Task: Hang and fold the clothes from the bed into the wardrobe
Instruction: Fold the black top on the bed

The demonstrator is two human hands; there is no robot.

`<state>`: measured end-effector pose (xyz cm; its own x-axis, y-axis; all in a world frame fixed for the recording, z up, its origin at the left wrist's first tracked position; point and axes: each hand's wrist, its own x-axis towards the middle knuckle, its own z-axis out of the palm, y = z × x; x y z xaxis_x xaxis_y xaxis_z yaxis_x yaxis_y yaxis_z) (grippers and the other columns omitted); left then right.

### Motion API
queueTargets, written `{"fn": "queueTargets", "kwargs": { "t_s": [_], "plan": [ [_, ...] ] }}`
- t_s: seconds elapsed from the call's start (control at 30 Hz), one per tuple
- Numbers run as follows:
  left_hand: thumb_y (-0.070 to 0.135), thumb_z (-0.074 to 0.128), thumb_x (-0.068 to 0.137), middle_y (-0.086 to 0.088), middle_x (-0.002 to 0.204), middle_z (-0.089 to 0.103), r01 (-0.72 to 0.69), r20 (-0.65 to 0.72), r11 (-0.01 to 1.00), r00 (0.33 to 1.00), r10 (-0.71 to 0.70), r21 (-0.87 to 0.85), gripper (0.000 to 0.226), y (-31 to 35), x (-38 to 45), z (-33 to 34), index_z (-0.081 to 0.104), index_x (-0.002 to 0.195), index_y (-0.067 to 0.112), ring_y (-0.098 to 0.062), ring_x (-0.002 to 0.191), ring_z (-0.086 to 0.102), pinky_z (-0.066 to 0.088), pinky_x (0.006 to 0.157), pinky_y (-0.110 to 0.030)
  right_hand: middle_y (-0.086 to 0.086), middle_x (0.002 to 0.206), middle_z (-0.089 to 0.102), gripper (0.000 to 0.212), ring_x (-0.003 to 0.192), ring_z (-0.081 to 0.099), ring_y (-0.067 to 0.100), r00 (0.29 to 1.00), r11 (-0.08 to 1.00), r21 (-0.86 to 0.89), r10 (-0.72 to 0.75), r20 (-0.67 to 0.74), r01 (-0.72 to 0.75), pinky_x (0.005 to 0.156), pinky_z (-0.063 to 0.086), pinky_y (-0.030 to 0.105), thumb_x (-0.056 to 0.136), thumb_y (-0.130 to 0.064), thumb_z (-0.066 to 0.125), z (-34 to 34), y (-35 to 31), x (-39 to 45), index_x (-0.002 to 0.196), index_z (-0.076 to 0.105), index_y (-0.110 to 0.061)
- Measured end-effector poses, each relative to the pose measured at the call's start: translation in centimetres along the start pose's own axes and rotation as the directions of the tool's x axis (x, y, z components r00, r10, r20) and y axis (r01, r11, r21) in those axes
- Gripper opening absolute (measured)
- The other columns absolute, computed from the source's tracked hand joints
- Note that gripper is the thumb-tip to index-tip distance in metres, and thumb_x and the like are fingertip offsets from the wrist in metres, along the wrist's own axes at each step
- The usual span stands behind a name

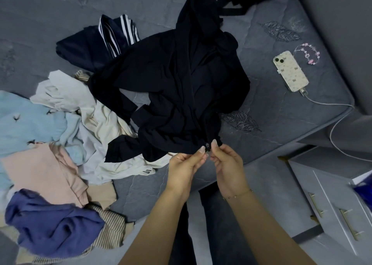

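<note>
Black crumpled cloth garment (177, 87) on grey quilted bed (281, 107): your left hand (184, 168) and right hand (227, 164) pinch its near edge at a small button (207, 144).

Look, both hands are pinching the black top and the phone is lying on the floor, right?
Not quite. Both the left hand and right hand pinch the black top, but the head view shows the phone lying on the bed, not the floor.

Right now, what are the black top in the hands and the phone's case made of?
The black top looks like soft, thin, matte cloth: it crumples and drapes in folds. The phone's case looks like hard, smooth plastic with a slight sheen and a printed pattern, though silicone is possible.
</note>
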<state>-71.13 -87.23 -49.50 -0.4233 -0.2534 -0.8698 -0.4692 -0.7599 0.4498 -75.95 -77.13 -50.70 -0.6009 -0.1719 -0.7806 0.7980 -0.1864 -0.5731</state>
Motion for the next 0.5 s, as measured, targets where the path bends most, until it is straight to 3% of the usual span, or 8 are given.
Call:
{"fn": "queueTargets", "kwargs": {
  "t_s": [0.07,0.1,0.17,0.2,0.27,0.37,0.43,0.5],
  "plan": [
    [0.010,0.070,0.087,-0.012,0.085,0.074,0.105,-0.001,0.990,0.994,-0.105,-0.099,0.016,0.3,0.3,-1.0,0.072,0.072,0.006,-0.013,0.083,0.073,0.056,0.070,-0.016,-0.002,0.068,0.058,0.023,0.075,0.062,0.009,0.998,0.996,0.058,0.063,0.014,-0.064,0.091,0.049,0.028,0.082,-0.023,0.072,0.0,0.3,0.1,0.066,0.056,-0.015],
    [0.013,0.070,0.088,-0.011,0.085,0.075,0.115,-0.046,0.992,0.992,-0.117,-0.044,0.014,0.4,0.4,-1.6,0.070,0.077,0.006,-0.012,0.081,0.073,0.055,0.069,-0.016,-0.003,0.068,0.059,0.024,0.077,0.065,0.008,0.997,0.993,0.085,0.080,0.008,-0.080,0.097,0.049,0.030,0.083,-0.019,0.071,0.0,0.5,0.0,0.067,0.055,-0.014],
    [0.022,0.073,0.086,-0.004,0.081,0.071,0.017,-0.203,0.944,0.978,0.053,0.329,0.016,0.4,0.8,-3.1,0.063,0.084,0.010,-0.009,0.073,0.068,0.051,0.065,-0.014,-0.003,0.069,0.061,0.025,0.080,0.068,0.007,0.996,0.987,0.131,0.093,-0.017,-0.090,0.103,0.047,0.034,0.086,-0.013,0.068,0.2,0.6,0.1,0.066,0.054,-0.013],
    [0.023,0.076,0.084,-0.001,0.080,0.067,-0.071,-0.249,0.838,0.938,0.240,0.541,0.019,0.4,0.8,-3.7,0.059,0.084,0.015,-0.009,0.071,0.064,0.049,0.064,-0.015,-0.002,0.071,0.062,0.025,0.081,0.069,0.008,0.995,0.986,0.142,0.094,-0.024,-0.090,0.103,0.047,0.035,0.087,-0.011,0.068,0.3,0.6,0.1,0.066,0.054,-0.012],
    [0.018,0.077,0.082,0.004,0.085,0.062,-0.310,-0.096,0.593,0.828,0.552,0.743,0.023,0.9,0.4,-4.2,0.055,0.085,0.023,-0.005,0.077,0.059,0.047,0.069,-0.015,0.001,0.073,0.061,0.025,0.082,0.067,0.010,0.996,0.985,0.146,0.090,-0.011,-0.087,0.100,0.050,0.036,0.087,-0.009,0.067,0.4,0.6,0.1,0.066,0.054,-0.011],
    [0.020,0.075,0.085,0.010,0.106,0.058,-0.623,0.354,0.268,0.690,0.631,0.735,0.020,1.7,0.5,-4.1,0.064,0.101,0.022,-0.003,0.101,0.057,0.044,0.088,-0.012,0.003,0.072,0.060,0.023,0.082,0.065,0.012,0.996,0.985,0.151,0.086,0.022,-0.088,0.090,0.055,0.030,0.085,-0.011,0.068,0.8,0.5,0.0,0.066,0.056,-0.011],
    [0.024,0.075,0.086,0.009,0.115,0.059,-0.690,0.524,0.167,0.663,0.534,0.704,0.028,1.8,0.9,-3.8,0.067,0.110,0.015,-0.001,0.109,0.055,0.042,0.095,-0.013,0.003,0.071,0.063,0.021,0.082,0.066,0.014,0.995,0.986,0.134,0.091,0.028,-0.094,0.084,0.055,0.026,0.085,-0.014,0.068,0.9,0.5,0.0,0.068,0.056,-0.011],
    [0.025,0.074,0.086,0.008,0.114,0.063,-0.679,0.511,0.194,0.682,0.523,0.708,0.028,1.8,1.3,-3.3,0.069,0.110,0.012,-0.001,0.105,0.058,0.046,0.093,-0.016,0.004,0.071,0.064,0.020,0.082,0.067,0.015,0.996,0.989,0.119,0.089,0.030,-0.092,0.083,0.054,0.025,0.085,-0.016,0.069,1.0,0.6,0.0,0.070,0.057,-0.010]
  ]
}}
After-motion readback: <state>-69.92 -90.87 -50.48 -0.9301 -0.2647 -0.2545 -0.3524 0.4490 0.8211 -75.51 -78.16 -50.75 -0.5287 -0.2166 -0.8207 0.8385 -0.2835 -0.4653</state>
